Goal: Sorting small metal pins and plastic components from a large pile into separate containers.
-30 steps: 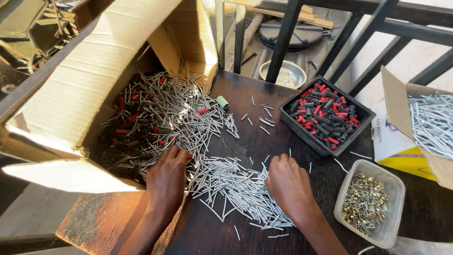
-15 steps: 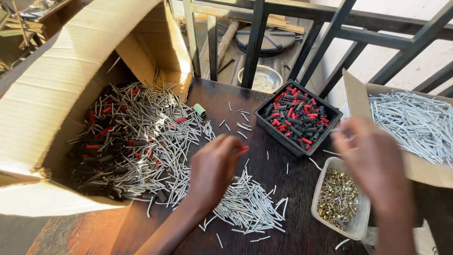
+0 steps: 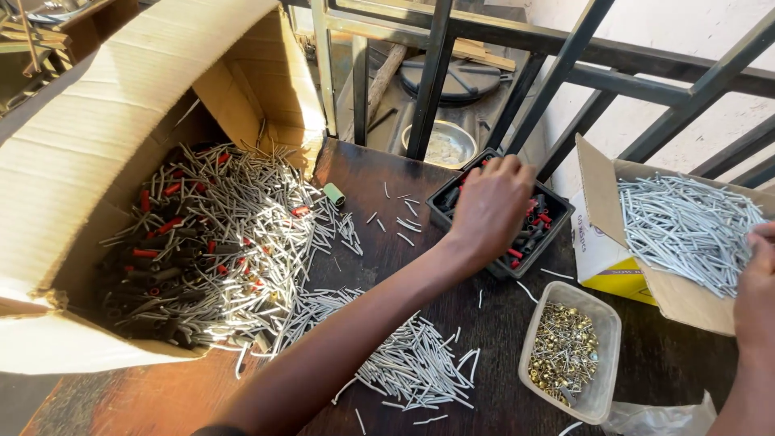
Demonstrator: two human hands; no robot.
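Head view: the left hand (image 3: 492,206) reaches across the dark table (image 3: 387,242) into a black tray (image 3: 549,234) of red and black sleeves, fingers curled down among them — whether it has hold of one I cannot tell. The right hand (image 3: 757,295) sits at the frame's right edge, against the small box (image 3: 646,266) full of grey pins (image 3: 686,222); only part of it shows, so its grip is unclear. Just below the tray stands a clear tub (image 3: 601,379) of brass bits. A loose pile of pins (image 3: 416,367) lies on the table under the left forearm. To the left, a big carton (image 3: 89,129) on its side spills pins mixed with red and black sleeves — a green cap (image 3: 333,194) rests near its flap.
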